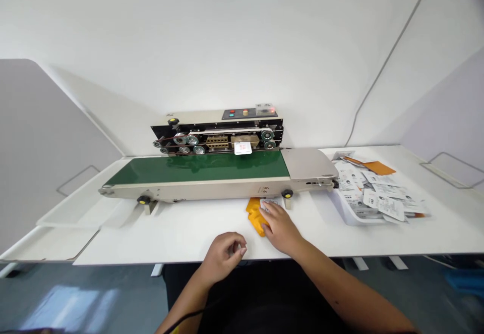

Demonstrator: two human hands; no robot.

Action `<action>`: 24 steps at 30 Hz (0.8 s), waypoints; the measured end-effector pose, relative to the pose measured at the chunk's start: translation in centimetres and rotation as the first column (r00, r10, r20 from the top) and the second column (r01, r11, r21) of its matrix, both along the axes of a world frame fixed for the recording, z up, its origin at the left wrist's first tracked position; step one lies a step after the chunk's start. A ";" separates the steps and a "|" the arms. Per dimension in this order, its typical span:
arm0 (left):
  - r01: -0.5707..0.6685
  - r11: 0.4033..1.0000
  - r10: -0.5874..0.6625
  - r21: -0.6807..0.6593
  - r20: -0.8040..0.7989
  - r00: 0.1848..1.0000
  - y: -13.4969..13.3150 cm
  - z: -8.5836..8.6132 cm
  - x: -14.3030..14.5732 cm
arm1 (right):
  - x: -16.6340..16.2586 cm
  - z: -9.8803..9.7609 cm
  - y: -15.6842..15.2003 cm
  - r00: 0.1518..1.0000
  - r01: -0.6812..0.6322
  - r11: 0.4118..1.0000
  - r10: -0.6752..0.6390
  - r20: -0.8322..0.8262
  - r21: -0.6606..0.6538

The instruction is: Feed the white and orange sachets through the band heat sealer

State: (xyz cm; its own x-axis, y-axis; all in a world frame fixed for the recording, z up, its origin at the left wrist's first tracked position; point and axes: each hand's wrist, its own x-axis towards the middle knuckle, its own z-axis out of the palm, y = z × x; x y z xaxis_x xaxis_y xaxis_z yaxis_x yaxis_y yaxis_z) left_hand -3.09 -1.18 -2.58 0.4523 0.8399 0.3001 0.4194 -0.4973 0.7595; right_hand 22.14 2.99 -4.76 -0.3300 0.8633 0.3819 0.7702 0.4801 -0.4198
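My right hand (pixel 282 227) is on the table in front of the machine, its fingers and thumb closed around a crumpled yellow-orange pouch (pixel 255 218). Partly under the fingertips lies a white printed packet (pixel 273 201), mostly hidden. My left hand (pixel 224 256) is held over the table's front edge, to the left of the pouch. Its fingers are curled and the thumb tip is near the index finger, with nothing visible in them. Behind both hands is a band sealing machine (pixel 217 122) with a green conveyor belt (pixel 196 167). A white packet (pixel 242 148) stands upright at its sealing part.
At the right, a white tray (pixel 350 210) holds a heap of printed packets (pixel 389 205), some showing orange backs. Another shallow translucent tray (pixel 64 215) is at the belt's left end. A red light glows on the control panel (pixel 249 113). A cable runs down the wall.
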 end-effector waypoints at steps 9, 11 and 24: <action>-0.030 0.999 0.029 -0.020 -0.081 0.996 0.1 0.6 0.9 | -0.3 -1.3 1.2 0.984 -0.065 0.990 0.084 -0.157 0.126; -0.027 0.999 0.025 -0.019 -0.097 0.995 0.0 0.6 1.0 | -0.3 -0.9 1.0 0.971 -0.055 0.974 0.103 -0.216 0.221; -0.093 0.990 0.096 0.107 -0.025 0.995 -0.1 -0.8 0.8 | -0.5 0.7 -2.2 0.835 -0.383 0.794 0.516 -0.191 0.472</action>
State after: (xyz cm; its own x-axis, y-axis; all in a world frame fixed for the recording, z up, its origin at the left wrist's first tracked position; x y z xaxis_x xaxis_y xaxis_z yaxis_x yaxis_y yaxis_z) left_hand -2.26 -1.29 -3.39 0.3825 0.8436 0.3768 0.4904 -0.5310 0.6911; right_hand 21.60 0.82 -4.04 -0.4554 0.3927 0.7990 0.2933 0.9135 -0.2819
